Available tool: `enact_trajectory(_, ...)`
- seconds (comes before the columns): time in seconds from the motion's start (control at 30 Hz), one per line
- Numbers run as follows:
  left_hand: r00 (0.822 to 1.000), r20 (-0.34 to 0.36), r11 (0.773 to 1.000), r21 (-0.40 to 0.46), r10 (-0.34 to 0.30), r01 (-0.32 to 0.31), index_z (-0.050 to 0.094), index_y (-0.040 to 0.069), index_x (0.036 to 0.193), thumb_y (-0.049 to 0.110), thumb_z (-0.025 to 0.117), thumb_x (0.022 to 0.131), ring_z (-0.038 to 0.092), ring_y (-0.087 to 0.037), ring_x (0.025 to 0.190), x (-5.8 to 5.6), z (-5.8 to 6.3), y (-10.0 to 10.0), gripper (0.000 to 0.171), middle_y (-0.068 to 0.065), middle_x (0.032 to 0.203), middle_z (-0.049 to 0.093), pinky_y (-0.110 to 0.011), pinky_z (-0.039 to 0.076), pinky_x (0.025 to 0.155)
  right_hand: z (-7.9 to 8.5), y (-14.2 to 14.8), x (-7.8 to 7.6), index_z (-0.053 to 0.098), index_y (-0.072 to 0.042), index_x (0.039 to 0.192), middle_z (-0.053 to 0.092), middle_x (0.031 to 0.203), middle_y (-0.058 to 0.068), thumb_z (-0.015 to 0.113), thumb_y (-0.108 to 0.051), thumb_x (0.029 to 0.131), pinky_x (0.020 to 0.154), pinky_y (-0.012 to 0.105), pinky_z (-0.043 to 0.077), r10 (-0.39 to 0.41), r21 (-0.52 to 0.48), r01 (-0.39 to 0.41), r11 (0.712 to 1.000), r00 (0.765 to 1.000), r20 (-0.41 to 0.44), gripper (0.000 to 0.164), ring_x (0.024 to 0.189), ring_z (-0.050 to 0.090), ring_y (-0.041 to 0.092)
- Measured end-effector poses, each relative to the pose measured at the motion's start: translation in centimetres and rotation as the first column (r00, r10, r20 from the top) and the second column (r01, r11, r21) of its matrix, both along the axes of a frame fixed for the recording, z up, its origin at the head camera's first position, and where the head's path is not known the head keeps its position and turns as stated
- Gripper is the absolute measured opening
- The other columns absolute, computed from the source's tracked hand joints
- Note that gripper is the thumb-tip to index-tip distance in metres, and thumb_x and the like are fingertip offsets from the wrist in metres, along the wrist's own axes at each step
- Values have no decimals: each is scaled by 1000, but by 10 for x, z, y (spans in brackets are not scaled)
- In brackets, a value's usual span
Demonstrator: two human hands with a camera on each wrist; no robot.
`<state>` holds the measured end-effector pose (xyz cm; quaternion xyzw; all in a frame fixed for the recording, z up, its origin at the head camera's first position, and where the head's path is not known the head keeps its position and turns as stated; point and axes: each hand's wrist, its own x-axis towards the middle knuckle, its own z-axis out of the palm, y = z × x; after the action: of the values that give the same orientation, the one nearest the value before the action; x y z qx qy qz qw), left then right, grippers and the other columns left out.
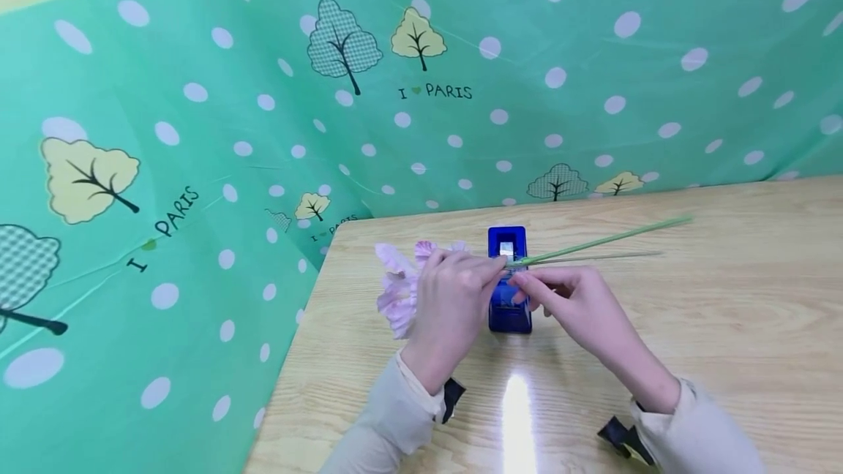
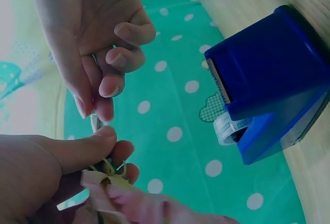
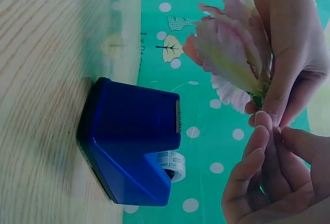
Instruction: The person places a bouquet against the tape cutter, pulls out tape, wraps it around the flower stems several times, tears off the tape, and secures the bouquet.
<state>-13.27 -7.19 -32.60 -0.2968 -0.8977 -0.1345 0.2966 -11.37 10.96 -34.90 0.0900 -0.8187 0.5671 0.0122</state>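
My left hand grips an artificial flower with ruffled pale pink-purple petals just below the bloom. From this grip the green stem points right, with a thinner brownish stick beside it. Close against the left fingertips, my right hand pinches a small whitish, shiny bit, apparently tape, between thumb and forefinger; its other fingers are loosely bent. Beneath both hands stands a blue tape dispenser, untouched. Its serrated cutter and tape roll show in the right wrist view.
The light wooden table extends to the right and front. Along its back and left side hangs a green dotted cloth with printed trees. Dark straps are at the sleeve cuffs.
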Motion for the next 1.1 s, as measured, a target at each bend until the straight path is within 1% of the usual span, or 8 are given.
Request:
enact_trajectory(0.07,1000,-18,1000,-6,0,0,80,21,101,20,78,86,72,-9,87,-1,-1,0,15,8,94,77,-26,47,73,0,-1,-1,78,-9,95,74,83,3,61,-36,99,44,27,40,7,-6,-7,1000,1000,11,32,68,61,13)
enact_trajectory(0.23,998,-60,999,-32,9,-11,80,21,98,16,79,84,71,-7,84,-2,-4,3,15,8,91,77,-24,44,69,1,-1,-3,76,-4,95,73,81,6,62,-35,99,53,25,46,5,-50,-2,999,998,60,34,67,59,14)
enact_trajectory(0.4,989,-149,991,-127,26,-46,80,21,99,13,78,83,70,-6,80,0,-7,7,18,10,91,77,-24,41,67,2,-1,-4,76,-4,91,72,76,4,63,-39,97,57,24,46,-14,-85,26,996,991,136,39,65,59,15)
enact_trajectory(0.5,984,-175,983,-172,27,-57,80,20,102,13,77,85,68,-6,82,1,-8,8,19,10,94,77,-24,40,69,2,-1,-5,76,-3,88,71,72,-1,63,-41,97,57,24,46,-30,-97,46,994,987,157,41,65,59,14)
enact_trajectory(0.67,983,-182,978,-201,18,-55,80,20,102,13,74,87,68,-8,81,4,-12,9,17,10,92,77,-25,43,73,1,-4,-4,76,-1,88,72,73,3,63,-43,96,56,23,47,-53,-119,78,990,978,200,45,63,60,13)
enact_trajectory(0.9,974,-229,965,-254,5,-65,80,21,98,14,70,90,66,-8,76,8,-18,14,14,11,87,76,-26,45,77,-4,-6,-3,74,2,94,71,71,4,62,-43,97,53,23,46,-93,-170,137,976,965,245,47,58,58,12)
enact_trajectory(1.03,980,-201,961,-267,11,-66,80,22,99,14,71,89,66,-7,76,6,-18,14,15,11,87,76,-25,43,74,-4,-5,-2,74,4,95,72,72,4,59,-47,97,54,24,47,-89,-189,145,971,957,277,53,57,57,11)
enact_trajectory(1.1,983,-182,963,-263,15,-63,80,23,100,14,73,88,67,-7,78,5,-18,14,17,11,88,76,-24,43,74,-2,-4,-2,74,4,97,72,73,4,57,-48,98,54,24,47,-88,-179,141,974,958,273,55,58,58,12)
